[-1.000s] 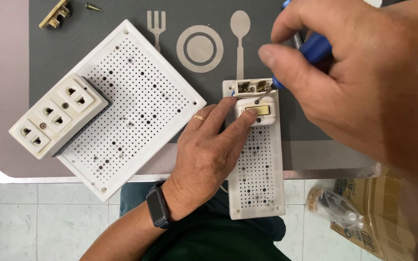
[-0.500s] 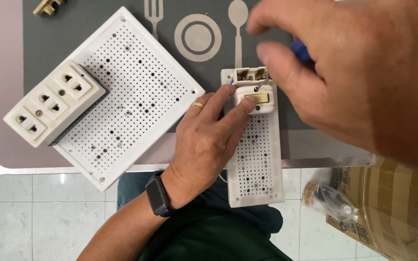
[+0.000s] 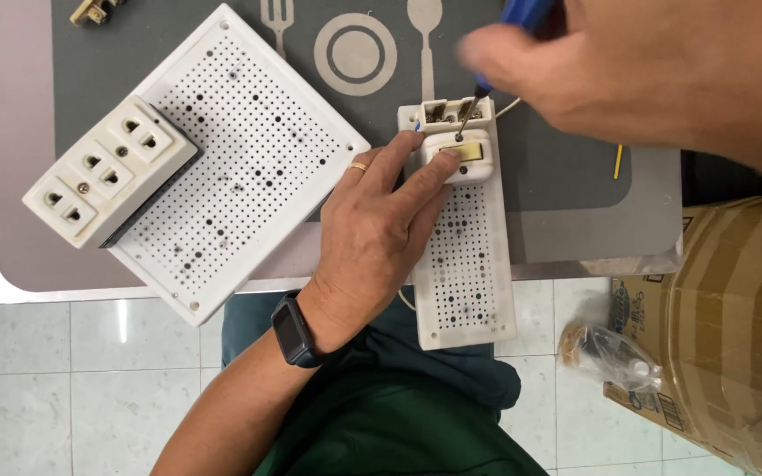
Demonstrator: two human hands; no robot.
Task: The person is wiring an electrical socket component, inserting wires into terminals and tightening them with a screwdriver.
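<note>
My left hand (image 3: 377, 229) lies on a narrow white perforated board (image 3: 467, 264) and pinches a small white switch (image 3: 458, 156) at its far end with thumb and forefinger. My right hand (image 3: 646, 70) hovers above, close to the camera, gripping a blue-handled screwdriver (image 3: 522, 12). The screwdriver's tip touches the top of the switch, just below a small terminal block (image 3: 448, 112). A ring is on my left hand and a black watch (image 3: 293, 330) on its wrist.
A larger white perforated board (image 3: 231, 159) lies at the left, with a white triple socket block (image 3: 108, 181) on its corner. The grey table mat (image 3: 540, 176) bears cutlery drawings. A cardboard box (image 3: 716, 326) and a plastic bag (image 3: 606, 353) sit on the floor at the right.
My right hand has risen and shifted right, uncovering the terminal block and the screwdriver tip on the switch. My left hand has kept its hold.
</note>
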